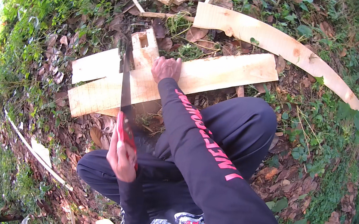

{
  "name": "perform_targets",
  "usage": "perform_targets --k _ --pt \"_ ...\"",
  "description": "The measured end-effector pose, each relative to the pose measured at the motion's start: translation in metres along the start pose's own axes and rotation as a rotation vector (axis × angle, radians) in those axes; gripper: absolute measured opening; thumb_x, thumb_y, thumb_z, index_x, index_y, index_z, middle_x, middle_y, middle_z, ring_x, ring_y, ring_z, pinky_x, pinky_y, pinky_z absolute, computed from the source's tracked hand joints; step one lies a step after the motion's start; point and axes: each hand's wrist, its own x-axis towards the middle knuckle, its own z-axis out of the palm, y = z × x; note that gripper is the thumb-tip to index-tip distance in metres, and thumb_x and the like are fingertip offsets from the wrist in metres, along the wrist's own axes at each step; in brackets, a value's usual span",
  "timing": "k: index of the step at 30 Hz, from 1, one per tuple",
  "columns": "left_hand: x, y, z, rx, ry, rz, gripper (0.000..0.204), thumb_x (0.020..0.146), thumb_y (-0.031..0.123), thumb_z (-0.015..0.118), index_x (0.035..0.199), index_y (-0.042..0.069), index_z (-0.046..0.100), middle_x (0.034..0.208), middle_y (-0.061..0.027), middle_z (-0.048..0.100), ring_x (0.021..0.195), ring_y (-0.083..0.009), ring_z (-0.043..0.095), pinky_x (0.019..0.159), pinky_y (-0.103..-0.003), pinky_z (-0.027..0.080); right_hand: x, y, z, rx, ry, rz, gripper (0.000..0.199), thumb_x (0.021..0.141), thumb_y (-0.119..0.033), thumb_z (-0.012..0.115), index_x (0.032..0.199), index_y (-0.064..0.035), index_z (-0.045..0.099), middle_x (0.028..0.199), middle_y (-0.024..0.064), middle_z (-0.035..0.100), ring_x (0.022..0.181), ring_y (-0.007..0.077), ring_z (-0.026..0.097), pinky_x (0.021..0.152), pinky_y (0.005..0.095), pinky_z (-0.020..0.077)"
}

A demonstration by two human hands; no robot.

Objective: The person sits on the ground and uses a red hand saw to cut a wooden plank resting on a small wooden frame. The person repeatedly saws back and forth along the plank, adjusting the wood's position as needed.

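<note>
Saw (124, 99) blade runs straight away from the left hand (121, 156), which is fisted around its red handle, crossing the long plank (222, 74) squarely; the right hand (166, 69) lies pressed flat on that plank just beside the cut.
</note>
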Motion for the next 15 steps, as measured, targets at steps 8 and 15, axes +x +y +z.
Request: perform_targets --k 8,15 --pt "-0.001 -0.008 -0.010 0.082 0.045 0.046 0.050 0.108 0.021 0.037 0.150 -0.005 0.040 0.051 0.0063 0.034 0.037 -0.0024 0.024 0.035 -0.019 0.024 -0.003 -0.017 -0.019 0.068 -0.005 -0.002 0.032 0.098 -0.031 0.051 0.075 -0.0142 0.066 0.071 0.0101 0.070 0.083 0.0245 0.067 0.100 0.0441 0.0372" --pt "-0.042 0.009 -0.015 -0.077 -0.001 -0.009 0.049 0.107 0.015 0.034 0.152 -0.006 0.038 0.052 0.0055 0.035 0.039 -0.0018 0.026 0.037 -0.019 0.025 -0.001 -0.016 -0.017 0.052 -0.132 0.045 0.034 0.099 -0.033 0.048 0.079 -0.0135 0.067 0.075 0.0098 0.071 0.087 0.0250 0.067 0.108 0.0467 0.0343"
